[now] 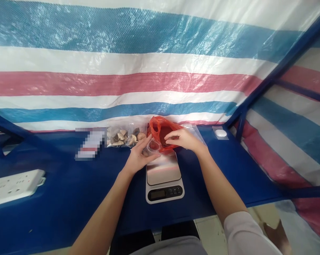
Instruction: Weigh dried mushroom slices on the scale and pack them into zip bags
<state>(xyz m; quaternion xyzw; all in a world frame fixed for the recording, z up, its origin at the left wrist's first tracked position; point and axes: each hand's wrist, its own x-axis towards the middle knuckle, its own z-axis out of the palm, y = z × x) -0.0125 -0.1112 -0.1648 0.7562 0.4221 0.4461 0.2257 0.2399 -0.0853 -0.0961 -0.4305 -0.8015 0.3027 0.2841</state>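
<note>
My left hand (140, 154) is closed around a small clear plastic cup (154, 145), held tilted beside the mouth of an open red plastic bag (155, 124). At the bag's opening, my right hand (183, 139) has its fingers pinched together. What those fingers hold is too small to make out; the bag's contents look dark. Below both hands lies a kitchen scale (164, 171) with a shiny metal plate and a dark display.
Left of the red bag is a clear bag of dried brownish-white pieces (125, 137). A blurred-out packet (91, 143) lies farther left, near a white power strip (15, 186). At right sits a small white object on a clear bag (221, 133). Blue frame bars edge the blue table (96, 198).
</note>
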